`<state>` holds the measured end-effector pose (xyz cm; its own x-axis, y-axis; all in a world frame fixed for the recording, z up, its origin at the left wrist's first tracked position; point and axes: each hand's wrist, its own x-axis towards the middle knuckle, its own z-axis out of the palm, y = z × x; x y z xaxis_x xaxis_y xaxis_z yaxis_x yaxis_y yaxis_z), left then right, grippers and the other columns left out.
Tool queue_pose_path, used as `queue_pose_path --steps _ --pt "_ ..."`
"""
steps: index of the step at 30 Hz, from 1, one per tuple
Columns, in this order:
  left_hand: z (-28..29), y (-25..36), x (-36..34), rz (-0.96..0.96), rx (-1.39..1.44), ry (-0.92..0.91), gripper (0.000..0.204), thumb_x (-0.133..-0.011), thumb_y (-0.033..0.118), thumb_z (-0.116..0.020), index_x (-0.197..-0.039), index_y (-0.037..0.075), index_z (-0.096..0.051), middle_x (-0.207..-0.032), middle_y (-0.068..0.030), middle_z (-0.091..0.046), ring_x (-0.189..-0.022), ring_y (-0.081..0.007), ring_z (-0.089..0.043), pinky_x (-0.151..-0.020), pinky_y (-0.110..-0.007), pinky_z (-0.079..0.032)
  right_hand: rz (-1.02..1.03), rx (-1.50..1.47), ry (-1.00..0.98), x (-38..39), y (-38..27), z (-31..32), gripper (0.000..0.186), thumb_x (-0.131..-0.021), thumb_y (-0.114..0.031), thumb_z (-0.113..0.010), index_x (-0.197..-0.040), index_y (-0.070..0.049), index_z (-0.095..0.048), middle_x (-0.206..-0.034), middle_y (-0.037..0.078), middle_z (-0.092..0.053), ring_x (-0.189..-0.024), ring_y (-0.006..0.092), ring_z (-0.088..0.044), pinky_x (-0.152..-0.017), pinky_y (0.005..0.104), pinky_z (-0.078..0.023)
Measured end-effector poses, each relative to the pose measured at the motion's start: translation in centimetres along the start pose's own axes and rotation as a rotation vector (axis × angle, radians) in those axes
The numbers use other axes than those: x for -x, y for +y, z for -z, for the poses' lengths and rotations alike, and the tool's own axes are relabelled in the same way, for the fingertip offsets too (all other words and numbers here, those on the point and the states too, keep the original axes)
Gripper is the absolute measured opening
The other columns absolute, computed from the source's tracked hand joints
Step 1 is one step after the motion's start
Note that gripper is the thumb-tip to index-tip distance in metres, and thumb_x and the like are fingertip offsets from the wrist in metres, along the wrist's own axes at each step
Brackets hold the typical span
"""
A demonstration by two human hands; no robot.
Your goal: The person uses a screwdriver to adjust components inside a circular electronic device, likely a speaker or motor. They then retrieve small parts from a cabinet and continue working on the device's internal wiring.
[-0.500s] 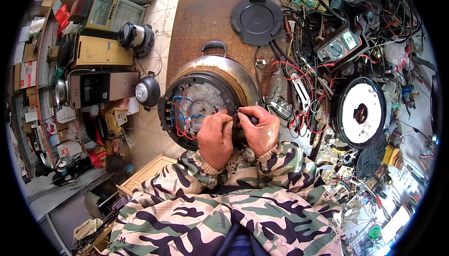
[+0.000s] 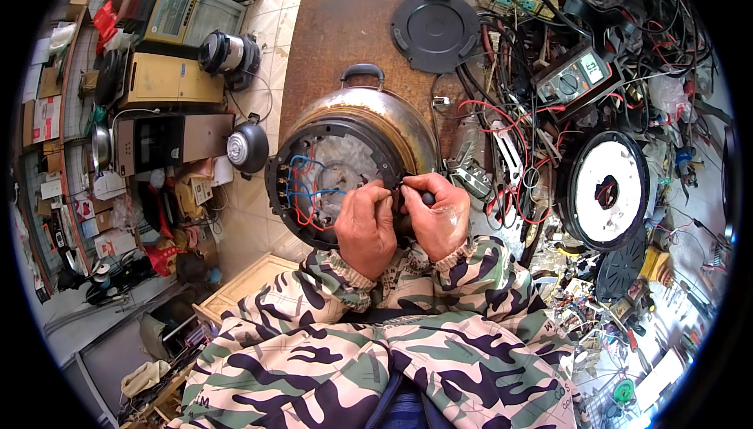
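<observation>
A stainless steel electric pot (image 2: 404,121) lies tipped, its black ring-shaped base (image 2: 375,141) towards me and its underside uncovered. Blue wires (image 2: 322,193) and red wires run from terminals on the base's left side, over a greyish inner plate. At the ring's right edge, both hands meet. My left hand (image 2: 365,221) is pinched closed there, whatever lies between its fingertips being hidden. My right hand (image 2: 436,217) is closed round a small tool with a dark handle (image 2: 427,198); its tip is hidden by the fingers.
A black round cover (image 2: 435,30) lies on the brown wooden table (image 2: 321,37). To the right are a multimeter (image 2: 575,78), tangled cables and a white disc with a black rim (image 2: 627,186). A small cooker (image 2: 227,54) and a black pan-like pot (image 2: 248,148) stand on the left.
Both hands stay at the ring's right edge with nearly the same grip. The whole view has shifted very slightly; the pot shows no clear movement of its own.
</observation>
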<state>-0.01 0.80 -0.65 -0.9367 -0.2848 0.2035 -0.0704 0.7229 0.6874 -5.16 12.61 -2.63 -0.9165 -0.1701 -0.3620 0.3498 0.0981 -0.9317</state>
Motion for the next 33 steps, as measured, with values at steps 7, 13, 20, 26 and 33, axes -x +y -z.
queue_pose_path --steps 7,13,20,26,33 --pt "0.1 0.1 0.1 0.004 -0.008 -0.013 0.01 -0.095 0.002 -0.063 -0.104 0.001 -0.059 -0.104 -0.0218 -0.066 -0.091 -0.0398 -0.065 -0.08 -0.042 -0.053 0.044 0.122 -0.011 -0.2 -0.9 0.2 0.014 -0.088 -0.005 -0.07 -0.099 0.004 -0.071 -0.092 0.02 -0.072 -0.081 0.0318 -0.073 -0.072 0.0357 -0.056" --pt "-0.1 0.1 0.1 -0.029 -0.034 0.016 0.013 -0.091 0.001 -0.065 -0.102 0.002 -0.06 -0.104 -0.0206 -0.067 -0.089 -0.0401 -0.064 -0.078 -0.046 -0.052 0.199 0.191 0.049 0.0 0.2 0.0 0.016 -0.089 -0.004 -0.072 -0.104 0.003 -0.073 -0.081 0.011 -0.073 -0.065 0.0127 -0.067 -0.061 0.027 -0.052" --pt "-0.2 -0.3 0.4 -0.048 -0.007 0.05 0.012 -0.091 0.001 -0.065 -0.102 0.001 -0.061 -0.103 -0.021 -0.067 -0.09 -0.0403 -0.064 -0.079 -0.046 -0.052 0.197 0.159 0.044 -0.1 0.5 -0.2 0.015 -0.091 -0.003 -0.071 -0.103 0.005 -0.073 -0.078 0.01 -0.073 -0.065 0.0102 -0.067 -0.06 0.0253 -0.052" --pt "-0.3 -0.1 0.1 -0.044 0.006 0.069 0.01 -0.092 0.002 -0.065 -0.101 0.001 -0.061 -0.102 -0.0204 -0.067 -0.089 -0.0398 -0.064 -0.078 -0.046 -0.052 0.184 0.156 0.006 -0.2 0.3 0.1 0.013 -0.088 -0.003 -0.071 -0.098 0.005 -0.072 -0.086 0.018 -0.073 -0.072 0.0252 -0.072 -0.065 0.0328 -0.055" --pt "-0.3 -0.3 0.3 -0.022 0.013 0.044 0.011 -0.092 0.001 -0.065 -0.103 0.001 -0.061 -0.103 -0.0223 -0.067 -0.089 -0.0403 -0.064 -0.079 -0.044 -0.053 0.0 0.174 -0.066 -0.4 -1.8 0.3 0.015 -0.089 -0.008 -0.07 -0.098 0.004 -0.071 -0.082 0.022 -0.072 -0.076 0.0331 -0.073 -0.068 0.0364 -0.055"
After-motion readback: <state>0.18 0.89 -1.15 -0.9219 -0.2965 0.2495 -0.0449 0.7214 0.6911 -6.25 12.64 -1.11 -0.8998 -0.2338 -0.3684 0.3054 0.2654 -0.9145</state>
